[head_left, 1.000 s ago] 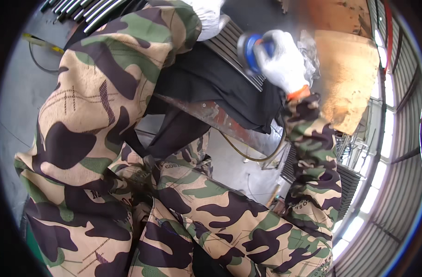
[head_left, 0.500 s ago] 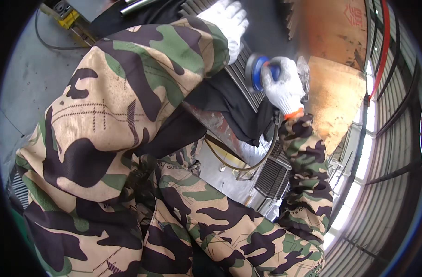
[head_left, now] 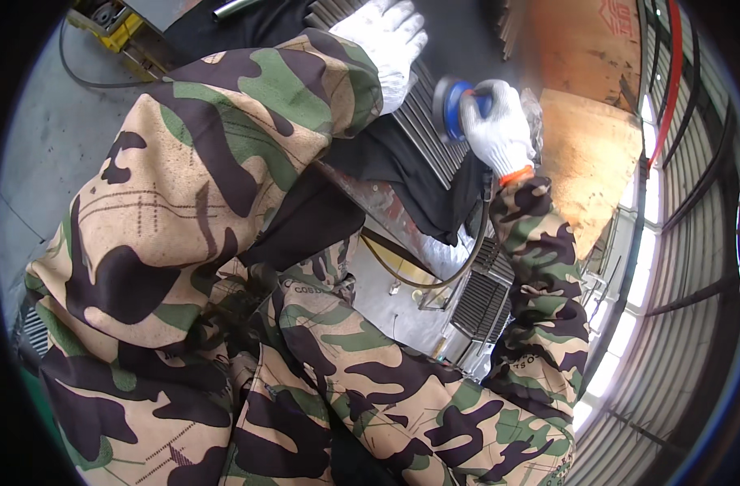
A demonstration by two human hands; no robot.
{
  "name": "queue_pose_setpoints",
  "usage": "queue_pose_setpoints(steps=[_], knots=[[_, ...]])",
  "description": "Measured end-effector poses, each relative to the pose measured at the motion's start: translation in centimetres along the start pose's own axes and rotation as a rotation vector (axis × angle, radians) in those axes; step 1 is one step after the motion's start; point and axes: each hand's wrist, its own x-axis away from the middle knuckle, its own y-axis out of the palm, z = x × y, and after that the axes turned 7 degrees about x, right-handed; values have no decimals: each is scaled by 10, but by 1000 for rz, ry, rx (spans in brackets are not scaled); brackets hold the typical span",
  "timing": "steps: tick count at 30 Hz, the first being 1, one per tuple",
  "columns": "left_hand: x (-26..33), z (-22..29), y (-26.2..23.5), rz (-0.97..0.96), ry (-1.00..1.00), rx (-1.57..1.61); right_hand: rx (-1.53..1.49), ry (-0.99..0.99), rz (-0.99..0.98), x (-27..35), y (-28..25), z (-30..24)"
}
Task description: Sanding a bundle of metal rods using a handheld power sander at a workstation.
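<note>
My right hand (head_left: 498, 130), in a white knitted glove with an orange cuff, is wrapped round a blue disc-shaped power sander (head_left: 456, 109). The sander is tipped on its side at the right edge of a row of thin grey metal bars (head_left: 425, 130); whether its face touches them I cannot tell. My left hand (head_left: 384, 44), gloved in white too, lies over the far left part of the bars with its fingers stretched out. Black cloth (head_left: 386, 166) lies beneath the bars and hangs over the near edge of the bench.
Brown board (head_left: 593, 146) stands right of the sander, with crumpled clear plastic (head_left: 532, 121) beside my right hand. A hose (head_left: 431, 285) loops below the bench. More bars (head_left: 508, 31) lie at the far side. A yellow machine (head_left: 123, 32) stands at the far left.
My left hand has shifted a little to the left along the bars. My right hand and the sander have moved slightly farther away.
</note>
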Motion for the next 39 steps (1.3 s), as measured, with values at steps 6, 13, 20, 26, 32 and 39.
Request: queue_pose_setpoints(steps=[6,13,20,26,32,39], knots=[[-3,-1,-6,-28,19,-1,-95,-131,16,17,-5,-10],[-16,-4,4,-86,64,-95,-90,-156,67,24,-5,-8],[-19,-12,2,-25,64,-33,11,47,-22,-4,-1,-6],[-25,-15,3,-72,57,-83,-80,-98,43,10,-10,-25],[-37,-14,12,-119,68,-133,-15,-49,42,17,-9,-14],[-39,-24,21,-37,97,-113,37,18,62,-11,0,-17]])
